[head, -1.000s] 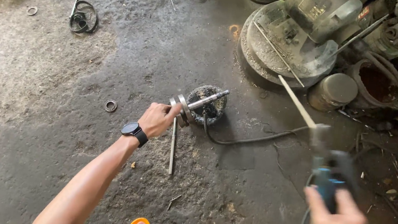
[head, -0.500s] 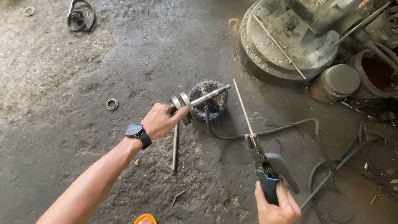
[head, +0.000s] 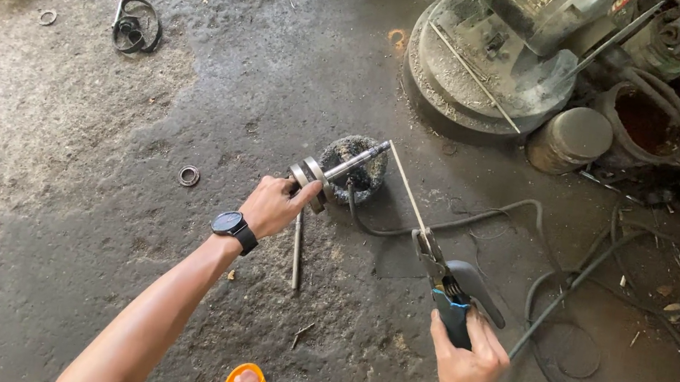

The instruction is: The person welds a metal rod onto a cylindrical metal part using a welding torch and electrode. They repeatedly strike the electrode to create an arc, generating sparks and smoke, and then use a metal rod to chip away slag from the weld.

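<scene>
The metal shaft with its flanged end lies tilted across the round dark block on the concrete floor, its far tip over the block, and my left hand is closed around its flanged end just beside the block. My right hand, nearer me and off to the block's right, is wrapped tight on the electrode holder, whose thin welding rod reaches up to the shaft's tip. A black cable curls away from the block, and a small ring lies well apart from it.
</scene>
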